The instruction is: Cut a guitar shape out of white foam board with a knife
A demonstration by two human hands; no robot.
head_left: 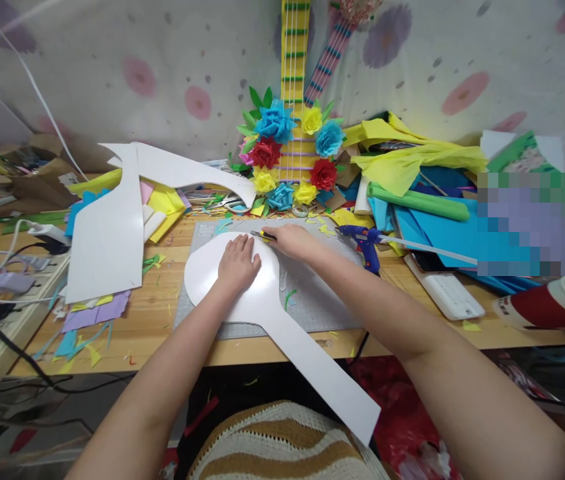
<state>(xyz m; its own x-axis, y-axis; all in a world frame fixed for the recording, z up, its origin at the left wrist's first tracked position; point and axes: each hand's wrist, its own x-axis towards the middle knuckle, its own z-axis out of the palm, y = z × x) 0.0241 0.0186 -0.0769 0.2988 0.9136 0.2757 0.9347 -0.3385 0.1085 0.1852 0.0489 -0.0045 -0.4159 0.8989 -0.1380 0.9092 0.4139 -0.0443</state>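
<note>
A white foam board cut-out shaped like a guitar lies on a grey cutting mat, its long neck jutting past the table's front edge. My left hand rests flat on the rounded body with fingers extended. At the far edge of that body, my right hand grips a utility knife, whose tip points left along the board's rim. Green and pale scraps lie on the mat. Beyond stands a yellow paper guitar with blue, red and yellow paper flowers.
White board offcuts lean at the left beside a power strip with cables. To the right are a blue glue gun, a white phone-like device, coloured paper and a tilted paper cup. Scissors lie at the back.
</note>
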